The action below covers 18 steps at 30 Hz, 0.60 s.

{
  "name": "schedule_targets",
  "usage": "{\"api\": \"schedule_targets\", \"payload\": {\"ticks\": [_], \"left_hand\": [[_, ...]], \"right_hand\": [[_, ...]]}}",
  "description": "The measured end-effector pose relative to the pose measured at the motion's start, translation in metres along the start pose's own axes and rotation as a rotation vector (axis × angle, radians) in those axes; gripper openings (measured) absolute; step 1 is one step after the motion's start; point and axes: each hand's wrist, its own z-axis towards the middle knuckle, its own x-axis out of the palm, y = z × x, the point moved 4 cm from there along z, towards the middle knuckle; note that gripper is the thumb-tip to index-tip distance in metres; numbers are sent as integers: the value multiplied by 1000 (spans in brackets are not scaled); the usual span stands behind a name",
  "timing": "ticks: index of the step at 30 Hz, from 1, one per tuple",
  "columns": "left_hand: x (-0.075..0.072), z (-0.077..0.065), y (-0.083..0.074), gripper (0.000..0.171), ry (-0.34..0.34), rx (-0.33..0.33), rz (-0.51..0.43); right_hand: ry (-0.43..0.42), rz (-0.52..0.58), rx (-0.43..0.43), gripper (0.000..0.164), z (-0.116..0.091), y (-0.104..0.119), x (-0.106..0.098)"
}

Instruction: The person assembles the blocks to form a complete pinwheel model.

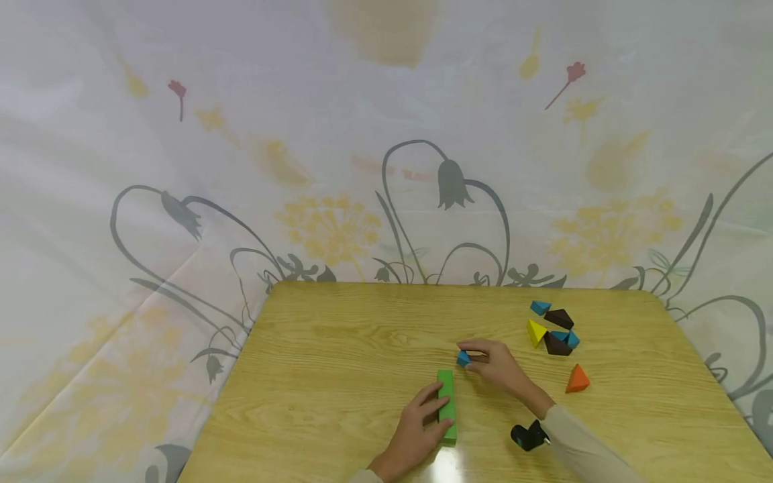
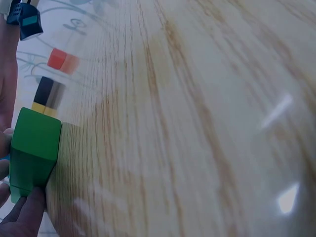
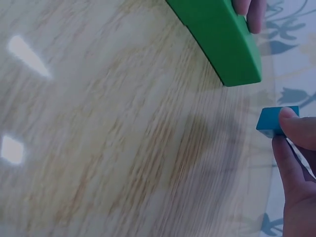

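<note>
A long green block (image 1: pixel 447 409) lies on the wooden table, pointing away from me; a thin seam crosses it in the wrist views. My left hand (image 1: pixel 417 429) holds it from the left, fingers over its top and thumb low on its side in the left wrist view. Just beyond its far end and to the right, my right hand (image 1: pixel 498 365) pinches a small blue block (image 3: pixel 270 121) between thumb and fingers. In the right wrist view, the blue block is apart from the green one, and the thumb covers one corner of it.
Toward the back right lie dark brown blocks (image 1: pixel 559 318), a yellow block (image 1: pixel 535 333) and several blue pieces (image 1: pixel 540 307). An orange triangular block (image 1: pixel 578 380) sits nearer, right of my right hand. Behind the table (image 1: pixel 326 349) hangs a flower-patterned sheet (image 1: pixel 338 134).
</note>
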Motion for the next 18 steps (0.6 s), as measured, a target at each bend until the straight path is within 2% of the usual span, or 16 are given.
{"api": "schedule_targets", "payload": {"ticks": [5,18], "left_hand": [[-2,-1,-1,40,-12,9,-5],[-3,0,-6,39,-6,13,29]], "right_hand": [[40,12,-31,39,8,3,7],[163,36,31,38,26,-2,25]]}}
